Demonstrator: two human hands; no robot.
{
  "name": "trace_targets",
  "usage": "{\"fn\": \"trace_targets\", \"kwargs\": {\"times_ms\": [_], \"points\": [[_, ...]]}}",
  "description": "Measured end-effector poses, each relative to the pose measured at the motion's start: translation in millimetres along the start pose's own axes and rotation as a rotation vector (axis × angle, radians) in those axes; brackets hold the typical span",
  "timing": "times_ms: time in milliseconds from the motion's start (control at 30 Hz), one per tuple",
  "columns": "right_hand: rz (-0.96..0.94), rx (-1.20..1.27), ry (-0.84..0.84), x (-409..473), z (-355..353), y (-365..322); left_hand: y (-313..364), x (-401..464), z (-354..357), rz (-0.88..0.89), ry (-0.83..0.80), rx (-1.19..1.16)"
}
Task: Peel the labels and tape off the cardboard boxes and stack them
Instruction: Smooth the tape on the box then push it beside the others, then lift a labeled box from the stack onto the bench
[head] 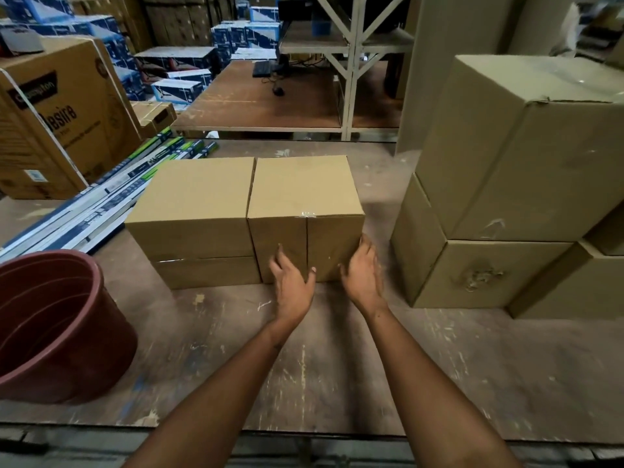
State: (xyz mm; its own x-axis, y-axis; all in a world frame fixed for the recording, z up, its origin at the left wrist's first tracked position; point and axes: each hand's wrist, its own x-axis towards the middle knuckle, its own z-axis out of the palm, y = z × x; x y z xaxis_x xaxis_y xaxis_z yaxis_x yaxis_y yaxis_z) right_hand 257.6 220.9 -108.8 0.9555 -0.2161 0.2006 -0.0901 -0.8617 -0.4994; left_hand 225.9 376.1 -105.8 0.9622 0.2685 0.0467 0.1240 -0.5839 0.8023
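Both forearms reach forward over the worn wooden surface [337, 366] toward a cardboard box [305, 211] standing in the middle of it. The left hand [292, 285] lies against the box's near face, low down, with fingers spread and fairly straight; the thumb points right toward the vertical seam of that face. The right hand [363, 268] sits at the box's lower right corner, fingers loosely extended and wrapping slightly round the edge onto the right side. It is motion-blurred, so how firmly it presses cannot be told. Neither hand is closed round anything.

A short scrap of clear tape [305, 215] shows on the top front edge of this box. Touching its left side stands a second box [196, 204] of like height, with a horizontal seam across its near face and a bit of tape at the seam's left end.

To the right, well apart from the hands, larger boxes are piled in a stack [506, 197]; the lower one bears a torn patch [479, 276] on its near face. At the left edge a reddish-brown plastic bucket [50, 319] stands open on the surface. Behind it long, thin cartons [111, 197] lie slantwise, and beyond those a big printed carton [54, 123]. Farther back stands a wooden table [256, 96] with a metal frame.
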Motion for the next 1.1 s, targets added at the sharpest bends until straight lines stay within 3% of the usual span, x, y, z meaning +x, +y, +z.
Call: {"fn": "trace_targets", "kwargs": {"times_ms": [200,600,1100], "points": [[-0.117,-0.033,0.081,-16.3,-39.8,-1.5,32.2,-26.0,2.6,0.192,-0.055,0.019],[-0.274,0.002,0.348,-36.7,-194.1,35.4,145.1,-81.8,13.5,0.596,-0.064,-0.060],[-0.070,-0.066,0.521,-47.6,-288.1,95.0,257.3,-103.5,24.4,0.718,-0.104,-0.222]]}}
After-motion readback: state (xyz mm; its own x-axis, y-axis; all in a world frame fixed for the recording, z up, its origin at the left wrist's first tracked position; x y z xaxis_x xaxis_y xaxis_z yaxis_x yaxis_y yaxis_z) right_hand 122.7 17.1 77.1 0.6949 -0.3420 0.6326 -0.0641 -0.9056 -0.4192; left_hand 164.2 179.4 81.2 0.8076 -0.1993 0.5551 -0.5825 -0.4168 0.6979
